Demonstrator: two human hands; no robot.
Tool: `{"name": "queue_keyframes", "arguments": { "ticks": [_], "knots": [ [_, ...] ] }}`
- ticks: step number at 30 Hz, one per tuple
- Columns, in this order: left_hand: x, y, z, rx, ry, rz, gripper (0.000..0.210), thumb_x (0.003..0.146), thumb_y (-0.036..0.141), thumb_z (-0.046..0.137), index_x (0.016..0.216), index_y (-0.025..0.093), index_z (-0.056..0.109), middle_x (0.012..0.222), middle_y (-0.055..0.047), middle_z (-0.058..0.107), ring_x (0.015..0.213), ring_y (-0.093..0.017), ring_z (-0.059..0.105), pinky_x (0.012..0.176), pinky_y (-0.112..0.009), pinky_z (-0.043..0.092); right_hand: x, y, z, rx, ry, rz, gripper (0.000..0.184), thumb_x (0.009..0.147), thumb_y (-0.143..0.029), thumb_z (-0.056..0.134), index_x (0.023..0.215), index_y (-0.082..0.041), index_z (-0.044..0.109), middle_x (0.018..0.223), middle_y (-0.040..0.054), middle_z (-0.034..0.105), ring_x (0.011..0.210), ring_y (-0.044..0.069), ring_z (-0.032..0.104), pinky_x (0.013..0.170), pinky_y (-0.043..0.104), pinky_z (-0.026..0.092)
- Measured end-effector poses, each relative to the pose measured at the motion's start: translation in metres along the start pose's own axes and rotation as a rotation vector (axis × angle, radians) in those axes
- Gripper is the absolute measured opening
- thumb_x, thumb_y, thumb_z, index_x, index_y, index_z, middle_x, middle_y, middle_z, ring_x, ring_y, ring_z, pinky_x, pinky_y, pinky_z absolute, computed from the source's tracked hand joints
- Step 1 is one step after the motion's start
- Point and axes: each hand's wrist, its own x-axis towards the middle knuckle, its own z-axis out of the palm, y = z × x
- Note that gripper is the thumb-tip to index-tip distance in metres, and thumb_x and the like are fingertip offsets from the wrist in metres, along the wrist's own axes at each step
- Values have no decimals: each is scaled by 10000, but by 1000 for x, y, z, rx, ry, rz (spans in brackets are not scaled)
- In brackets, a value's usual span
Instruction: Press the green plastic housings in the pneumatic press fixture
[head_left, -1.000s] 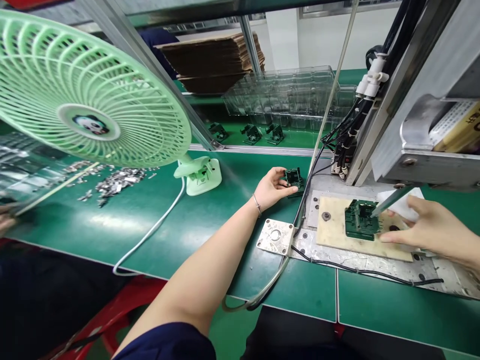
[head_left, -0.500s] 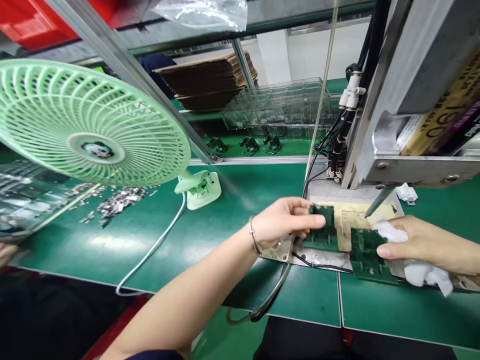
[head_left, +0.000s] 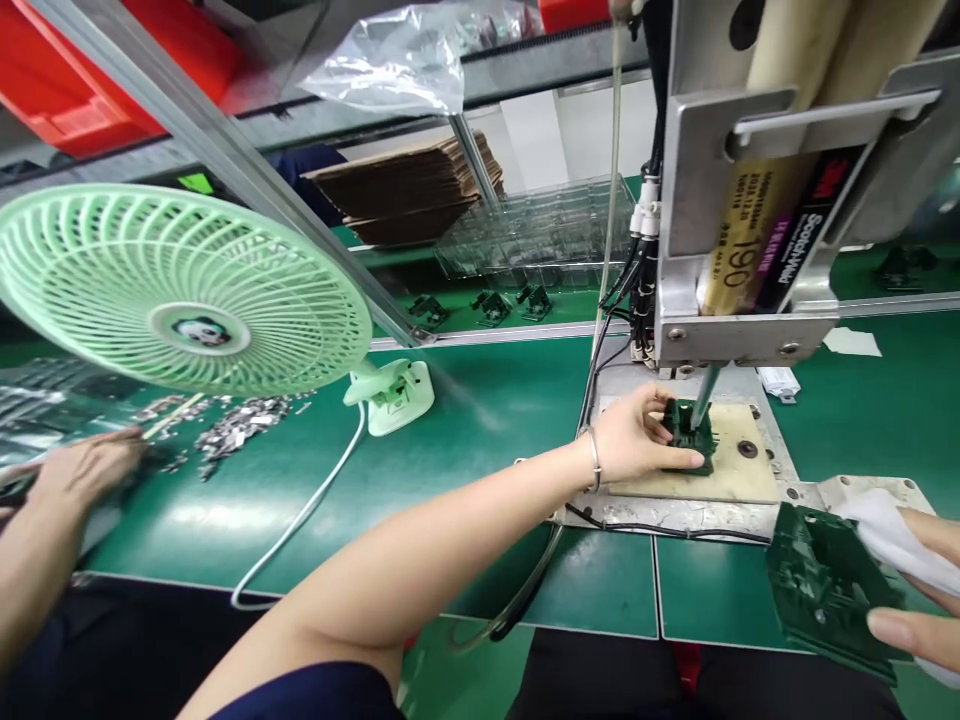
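Green bench: left hand point(head_left: 637, 440) grip pinches green part point(head_left: 688, 428) on tan plate point(head_left: 739, 480).

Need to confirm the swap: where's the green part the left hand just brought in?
In the head view, right of centre: the left hand holds the green part on the tan fixture plate, directly under the dispenser needle.

Green desk fan point(head_left: 184, 290) (panda badge) beside metal scraps point(head_left: 240, 418); flattened cardboard point(head_left: 409, 190) stacked behind.
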Motion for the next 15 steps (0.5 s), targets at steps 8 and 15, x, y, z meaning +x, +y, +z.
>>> {"name": "queue_keyframes", "arguments": {
  "ticks": [8,15],
  "knots": [
    [-43,-10,-13,832,160,277,982,678,595,764,1462,171,353,1430,-191,514,1325,-380,450,1058,-559,429,-24,30,-4,-251,267,-365,519,863,-534,581,1348,-408,446,1381,12,512,1195,272,573,728,363,636],
    [-128,-66,-44,1332,531,485,775,880,474,604,1530,202,282,1420,-176,546,1339,-367,490,1056,-518,438,-37,51,-2,-488,262,-489,685,918,-456,493,1484,-112,320,1363,175,522,1131,306,606,833,369,613]
  ]
}}
